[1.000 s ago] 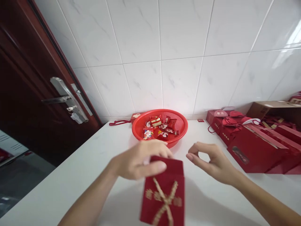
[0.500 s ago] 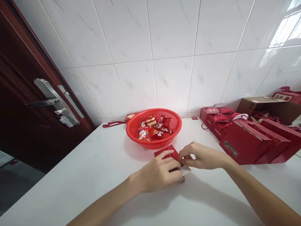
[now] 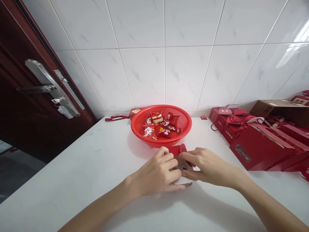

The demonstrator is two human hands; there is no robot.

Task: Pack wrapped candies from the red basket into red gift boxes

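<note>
A small red paper box is on the white table between my hands, its pale inner side partly showing. My left hand curls its fingers over the box's left side. On the other side, my right hand grips the box's right edge between thumb and fingers. Much of the box is hidden by my fingers. Just behind it stands a red plastic basket containing several wrapped sweets.
Red paper gift boxes stand at the right, near a brown cardboard box. A small red box with a dark red ribbon lies behind the basket. A tiled wall closes the back; a dark door is at left.
The box's upper part has opened more, showing its pale inside. My right hand has moved from a pinch at its corner to a wider grip on its side. The camera view has shifted slightly.
</note>
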